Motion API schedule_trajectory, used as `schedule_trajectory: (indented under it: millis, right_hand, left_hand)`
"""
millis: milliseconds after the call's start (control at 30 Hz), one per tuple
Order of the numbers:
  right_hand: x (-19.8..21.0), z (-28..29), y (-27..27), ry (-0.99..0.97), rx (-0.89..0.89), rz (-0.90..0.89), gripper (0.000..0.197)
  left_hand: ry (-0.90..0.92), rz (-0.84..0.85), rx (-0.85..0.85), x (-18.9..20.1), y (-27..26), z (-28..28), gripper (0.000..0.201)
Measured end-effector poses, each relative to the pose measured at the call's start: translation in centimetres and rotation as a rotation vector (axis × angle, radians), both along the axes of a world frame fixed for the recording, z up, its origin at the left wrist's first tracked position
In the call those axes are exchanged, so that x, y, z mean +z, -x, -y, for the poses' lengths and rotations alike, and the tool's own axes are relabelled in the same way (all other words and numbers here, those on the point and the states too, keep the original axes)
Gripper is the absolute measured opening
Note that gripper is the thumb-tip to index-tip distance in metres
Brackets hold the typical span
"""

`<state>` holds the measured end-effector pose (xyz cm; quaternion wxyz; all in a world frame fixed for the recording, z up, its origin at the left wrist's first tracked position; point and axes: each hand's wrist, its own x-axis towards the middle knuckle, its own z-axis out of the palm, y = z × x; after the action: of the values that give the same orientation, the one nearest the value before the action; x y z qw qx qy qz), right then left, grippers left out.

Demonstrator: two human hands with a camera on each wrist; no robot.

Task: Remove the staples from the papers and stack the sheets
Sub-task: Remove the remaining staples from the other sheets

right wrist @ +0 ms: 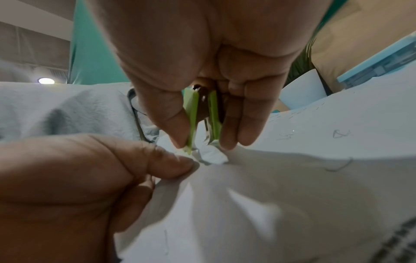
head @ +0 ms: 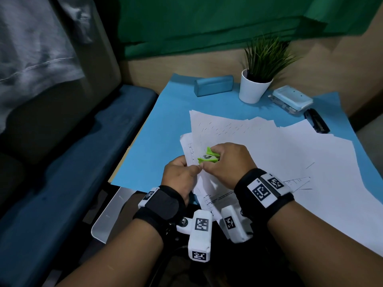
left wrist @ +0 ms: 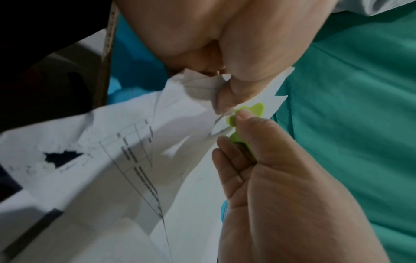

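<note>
A bundle of printed, stapled papers [head: 209,201] lies at the near edge of the table, its corner lifted. My left hand [head: 193,169] pinches that crumpled corner [right wrist: 211,154] between thumb and fingers. My right hand [head: 217,159] grips a lime-green staple remover [head: 207,158], squeezed between thumb and fingers, and its metal claws sit on the paper corner just beside my left thumb [right wrist: 166,162]. In the left wrist view the staple remover [left wrist: 252,111] presses against the same corner. A spread of loose white sheets [head: 279,154] covers the table to the right.
Several pulled staples [right wrist: 338,166] lie on the white sheets. At the back of the blue table cover [head: 157,129] stand a teal case [head: 213,85], a potted plant [head: 253,88], a light-blue box [head: 292,99] and a black stapler [head: 316,123]. A blue seat [head: 62,172] is at left.
</note>
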<state>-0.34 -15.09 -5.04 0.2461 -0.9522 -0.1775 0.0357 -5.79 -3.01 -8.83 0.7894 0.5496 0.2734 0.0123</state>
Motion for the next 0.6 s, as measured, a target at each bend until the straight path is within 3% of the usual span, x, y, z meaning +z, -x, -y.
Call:
schedule_trajectory:
  millis: [200,333,600]
  right_hand:
    - [0.1,-0.32,0.55,0.051,-0.028,-0.003,0.043]
    - [0.18,-0.61,0.73,0.061,-0.031,-0.018,0.033]
    - [0.82,-0.66,0.66,0.08,0.0,-0.068,0.043]
  left_hand:
    - [-0.009,0.011,-0.027,0.07,0.4,0.05,0.028]
    - [0.007,0.005,-0.032,0.21,0.64,0.1,0.029]
    - [-0.05,0.038,-0.067,0.22,0.99,-0.05,0.031]
